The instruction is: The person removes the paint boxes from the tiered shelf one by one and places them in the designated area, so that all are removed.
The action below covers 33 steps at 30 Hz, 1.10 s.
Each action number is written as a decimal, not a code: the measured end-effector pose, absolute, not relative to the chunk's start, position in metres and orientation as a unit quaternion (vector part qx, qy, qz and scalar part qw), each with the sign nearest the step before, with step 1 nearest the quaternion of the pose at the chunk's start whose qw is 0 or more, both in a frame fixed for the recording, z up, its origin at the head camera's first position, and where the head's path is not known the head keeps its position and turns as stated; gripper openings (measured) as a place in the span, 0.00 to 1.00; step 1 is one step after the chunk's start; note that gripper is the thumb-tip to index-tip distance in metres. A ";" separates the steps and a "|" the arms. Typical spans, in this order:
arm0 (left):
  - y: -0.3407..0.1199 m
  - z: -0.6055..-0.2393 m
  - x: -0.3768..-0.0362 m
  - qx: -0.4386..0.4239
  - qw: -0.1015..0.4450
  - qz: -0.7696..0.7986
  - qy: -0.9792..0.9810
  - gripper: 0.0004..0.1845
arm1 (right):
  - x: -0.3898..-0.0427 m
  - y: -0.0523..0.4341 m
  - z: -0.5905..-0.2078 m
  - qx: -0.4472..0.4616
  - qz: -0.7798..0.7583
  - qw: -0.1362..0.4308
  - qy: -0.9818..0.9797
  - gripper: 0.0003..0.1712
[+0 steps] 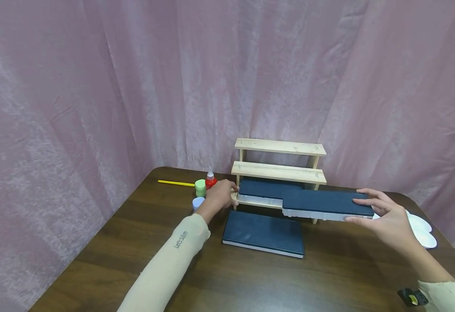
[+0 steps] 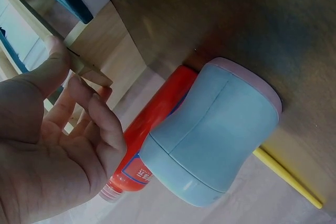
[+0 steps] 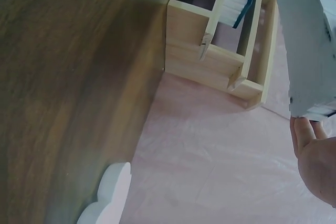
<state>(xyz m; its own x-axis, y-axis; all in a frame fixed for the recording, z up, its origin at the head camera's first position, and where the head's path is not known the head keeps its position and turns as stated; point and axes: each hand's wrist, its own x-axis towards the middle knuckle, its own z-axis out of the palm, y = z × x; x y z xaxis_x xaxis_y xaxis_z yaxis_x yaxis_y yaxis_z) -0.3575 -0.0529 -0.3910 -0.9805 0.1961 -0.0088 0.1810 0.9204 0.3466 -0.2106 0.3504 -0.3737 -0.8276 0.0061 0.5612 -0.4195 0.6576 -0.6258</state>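
A wooden three-tier shelf point(image 1: 280, 173) stands at the back of the dark table point(image 1: 227, 277). One dark blue book point(image 1: 264, 188) lies on its lowest tier. My left hand point(image 1: 231, 193) holds the shelf's left end, thumb and fingers either side of the wood edge point(image 2: 89, 69). My right hand point(image 1: 362, 208) grips the right end of a second dark blue book point(image 1: 325, 203), held level in front of the shelf's right half. In the right wrist view that book point(image 3: 307, 40) fills the upper right above my fingers point(image 3: 315, 156). A third blue book point(image 1: 264, 232) lies flat on the table.
Left of the shelf stand a green jar point(image 1: 200, 187), a red bottle point(image 1: 210, 180) and a pale blue jar point(image 1: 198, 203), with a yellow stick point(image 1: 176, 183) behind them. A white cloud-shaped piece point(image 1: 420, 229) lies at the right edge. A pink curtain hangs behind.
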 end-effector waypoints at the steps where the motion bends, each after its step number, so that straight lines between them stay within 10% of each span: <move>1: -0.053 -0.391 -0.357 0.097 0.022 0.174 0.980 0.27 | -0.210 0.351 -0.374 0.118 0.397 0.267 -0.870 0.28; 33: -0.053 -0.389 -0.357 0.095 0.025 0.174 0.980 0.27 | -0.192 0.370 -0.376 0.145 0.395 0.251 -0.872 0.26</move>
